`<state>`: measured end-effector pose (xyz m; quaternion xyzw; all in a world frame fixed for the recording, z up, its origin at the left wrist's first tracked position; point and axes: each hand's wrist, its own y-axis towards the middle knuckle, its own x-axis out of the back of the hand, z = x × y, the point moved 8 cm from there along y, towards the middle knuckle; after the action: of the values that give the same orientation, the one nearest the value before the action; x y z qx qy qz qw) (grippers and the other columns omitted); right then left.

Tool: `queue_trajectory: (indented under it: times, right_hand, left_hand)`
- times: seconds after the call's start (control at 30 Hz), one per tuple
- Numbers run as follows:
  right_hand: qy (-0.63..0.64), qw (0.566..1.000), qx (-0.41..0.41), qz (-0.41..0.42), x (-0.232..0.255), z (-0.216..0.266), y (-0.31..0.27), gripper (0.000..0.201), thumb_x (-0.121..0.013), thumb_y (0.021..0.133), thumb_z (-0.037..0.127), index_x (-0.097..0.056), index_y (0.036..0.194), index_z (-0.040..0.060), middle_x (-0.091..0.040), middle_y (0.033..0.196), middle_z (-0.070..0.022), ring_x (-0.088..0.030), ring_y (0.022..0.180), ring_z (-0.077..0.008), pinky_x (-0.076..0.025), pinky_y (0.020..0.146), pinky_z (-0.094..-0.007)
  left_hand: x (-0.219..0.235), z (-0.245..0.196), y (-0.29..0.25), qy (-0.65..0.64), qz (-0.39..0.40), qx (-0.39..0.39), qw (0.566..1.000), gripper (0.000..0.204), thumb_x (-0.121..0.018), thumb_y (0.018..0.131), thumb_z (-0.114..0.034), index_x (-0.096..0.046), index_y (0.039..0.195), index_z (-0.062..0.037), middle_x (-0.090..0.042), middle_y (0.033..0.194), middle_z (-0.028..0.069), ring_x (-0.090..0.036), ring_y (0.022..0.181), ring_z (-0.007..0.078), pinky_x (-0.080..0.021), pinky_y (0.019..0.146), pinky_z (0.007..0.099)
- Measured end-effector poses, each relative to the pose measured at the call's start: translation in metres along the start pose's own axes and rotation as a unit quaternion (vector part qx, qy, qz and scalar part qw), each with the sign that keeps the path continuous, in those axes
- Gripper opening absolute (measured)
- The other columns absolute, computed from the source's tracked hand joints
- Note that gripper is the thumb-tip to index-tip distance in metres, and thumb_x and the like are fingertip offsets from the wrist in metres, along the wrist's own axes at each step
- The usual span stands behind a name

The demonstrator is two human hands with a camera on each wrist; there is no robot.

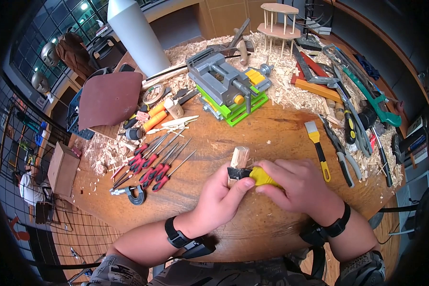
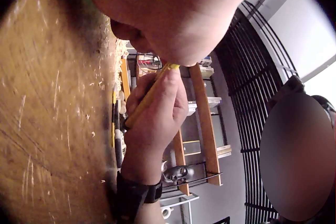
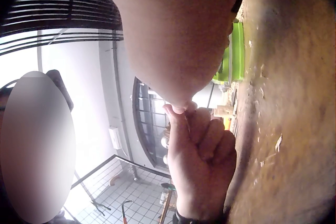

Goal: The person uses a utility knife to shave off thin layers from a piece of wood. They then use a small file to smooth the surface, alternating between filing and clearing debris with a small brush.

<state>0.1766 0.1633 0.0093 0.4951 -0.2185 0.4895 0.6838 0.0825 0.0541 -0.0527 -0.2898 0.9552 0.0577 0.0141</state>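
A small wood block (image 1: 240, 155) stands up, slightly tilted, from the grip of the left hand (image 1: 214, 196), above the near middle of the table (image 1: 281, 138). That hand is clamped on its lower part, fingers on the left, thumb reaching right beside the tool. The right hand (image 1: 299, 185) is wrapped around the yellow handle of a tool (image 1: 264, 177), whose dark flat end crosses the block's near face, apparently touching it; whether this end is a blade is hard to tell.

The block looks light, stiff and dry, not slippery, with pale cut faces that could splinter along the grain. It is best held low, fingertips clear of the dark end. The tool's thick handle should give a firm grip; take it only by the yellow part.

To the left lie red-handled files (image 1: 153, 164), with a micrometer (image 1: 134, 194) nearer. To the right are a flat brush (image 1: 316, 143) and, just beyond it, pliers (image 1: 342, 159). At the far middle sits a grey vise (image 1: 226, 78) on a green base, with wood shavings (image 1: 283, 83) heaped to its right.
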Motion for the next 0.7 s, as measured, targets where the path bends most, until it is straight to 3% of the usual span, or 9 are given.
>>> queue_trajectory:
  times: [0.4, 0.7]
  right_hand:
    - [-0.01, 0.998, -0.034, -0.054, -0.005, -0.001, -0.002, 0.038, -0.072, 0.088, 0.029, -0.062, 0.117, 0.0054, -0.066, 0.082, -0.0093, -0.068, 0.069, -0.0279, -0.053, 0.06, -0.0382]
    - [0.013, 1.0, -0.014, -0.004, -0.007, -0.01, -0.003, 0.042, -0.076, 0.083, 0.028, -0.064, 0.116, 0.0037, -0.067, 0.085, -0.0123, -0.068, 0.07, -0.0311, -0.053, 0.06, -0.0383]
  left_hand:
    - [0.001, 0.006, 0.006, -0.097, -0.001, 0.025, 0.995, 0.017, -0.056, 0.104, -0.014, -0.059, 0.114, -0.0014, -0.061, 0.101, -0.0014, -0.053, 0.094, 0.0048, -0.046, 0.084, 0.0232]
    - [-0.002, 0.01, 0.006, -0.022, 0.036, 0.054, 0.998, 0.024, -0.054, 0.104, -0.012, -0.05, 0.125, -0.0012, -0.058, 0.11, 0.0037, -0.052, 0.102, 0.0088, -0.045, 0.092, 0.0274]
